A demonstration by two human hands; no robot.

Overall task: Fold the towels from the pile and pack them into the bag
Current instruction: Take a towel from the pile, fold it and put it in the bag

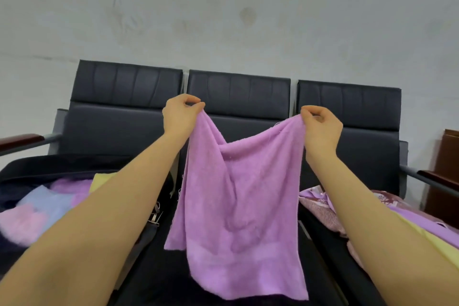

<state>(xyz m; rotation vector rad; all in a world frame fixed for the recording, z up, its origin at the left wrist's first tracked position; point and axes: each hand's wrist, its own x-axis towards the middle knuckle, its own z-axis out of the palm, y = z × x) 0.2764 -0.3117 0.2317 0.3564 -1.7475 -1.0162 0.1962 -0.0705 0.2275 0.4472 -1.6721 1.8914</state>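
Note:
A purple towel [238, 206] hangs unfolded in the air over the middle seat. My left hand [180, 117] pinches its upper left corner and my right hand [321, 126] pinches its upper right corner, both raised at chair-back height. The top edge sags between them. On the left seat lies an open dark bag [22, 181] holding folded towels [49, 204] in pink, light blue, purple and yellow. The pile of towels [422, 226] lies on the right seat, with pink patterned, purple and yellow cloth showing.
A row of three dark padded chairs [238, 97] stands against a pale wall. Metal armrests with wooden tops [22, 140] flank the row at both ends. A brown wooden piece [447, 176] stands at the far right.

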